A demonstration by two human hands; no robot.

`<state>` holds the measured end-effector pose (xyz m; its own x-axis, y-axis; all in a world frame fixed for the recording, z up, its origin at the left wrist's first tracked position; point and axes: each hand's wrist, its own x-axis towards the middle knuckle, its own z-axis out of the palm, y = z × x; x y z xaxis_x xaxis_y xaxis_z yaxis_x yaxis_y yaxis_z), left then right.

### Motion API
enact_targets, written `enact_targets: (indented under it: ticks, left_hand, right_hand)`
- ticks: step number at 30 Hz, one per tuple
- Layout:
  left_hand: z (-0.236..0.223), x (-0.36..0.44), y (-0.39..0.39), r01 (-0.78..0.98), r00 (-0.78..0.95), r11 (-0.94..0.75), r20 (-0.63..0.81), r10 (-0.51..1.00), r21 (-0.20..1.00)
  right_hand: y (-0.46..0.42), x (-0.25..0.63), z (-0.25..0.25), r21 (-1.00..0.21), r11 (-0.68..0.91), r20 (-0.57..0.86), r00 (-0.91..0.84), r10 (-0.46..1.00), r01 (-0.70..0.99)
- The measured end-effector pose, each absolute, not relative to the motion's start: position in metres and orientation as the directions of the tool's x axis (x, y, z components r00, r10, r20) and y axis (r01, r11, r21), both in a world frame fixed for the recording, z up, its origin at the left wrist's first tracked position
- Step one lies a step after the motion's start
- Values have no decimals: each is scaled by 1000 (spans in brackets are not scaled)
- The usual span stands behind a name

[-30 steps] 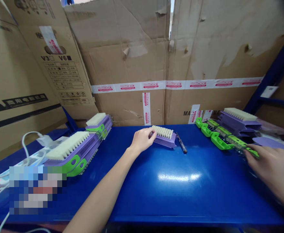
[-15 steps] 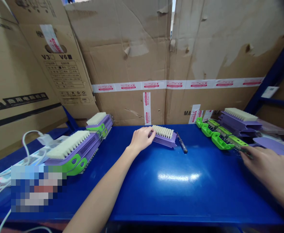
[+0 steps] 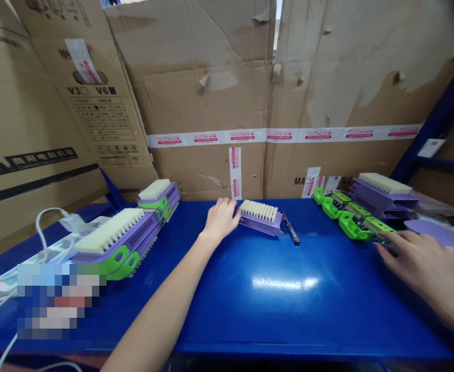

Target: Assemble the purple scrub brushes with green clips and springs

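My left hand (image 3: 220,219) reaches across the blue table (image 3: 273,305) and rests curled against the left end of a purple brush block with cream bristles (image 3: 261,217), gripping that end. My right hand (image 3: 424,263) lies at the right, fingers stretched out over the near end of a row of green clip parts (image 3: 350,217), its fingertips on a dark piece I cannot make out. A small dark screwdriver (image 3: 291,229) lies just right of the purple brush.
Finished purple and green brushes (image 3: 118,240) lie in a row at the left, beside white cables (image 3: 44,227). Purple brush blocks (image 3: 381,190) are stacked at the far right. Tall cardboard boxes (image 3: 211,98) wall in the back and left. A blue shelf post (image 3: 439,119) stands right.
My left hand slid from on top of the brush block to its left end. My right hand drew left along the green parts, fingers now flatter.
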<state>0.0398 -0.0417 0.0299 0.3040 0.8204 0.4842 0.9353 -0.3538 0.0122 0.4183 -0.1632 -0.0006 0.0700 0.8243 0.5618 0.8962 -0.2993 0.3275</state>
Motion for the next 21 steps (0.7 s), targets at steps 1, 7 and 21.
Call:
enact_targets:
  ticks: [1, 7, 21]
  left_hand:
    - [30, 39, -41, 946, 283, -323, 464, 839, 6]
    - [32, 31, -40, 978, 208, -208, 316, 926, -34]
    - [48, 25, -51, 956, 276, -259, 126, 953, -134]
  right_hand:
    - [-163, 419, -1, 329, -296, 552, 72, 831, 897]
    - [-161, 428, -5, 335, -294, 533, 77, 842, 895]
    - [-170, 404, 6, 296, -267, 778, -69, 625, 917]
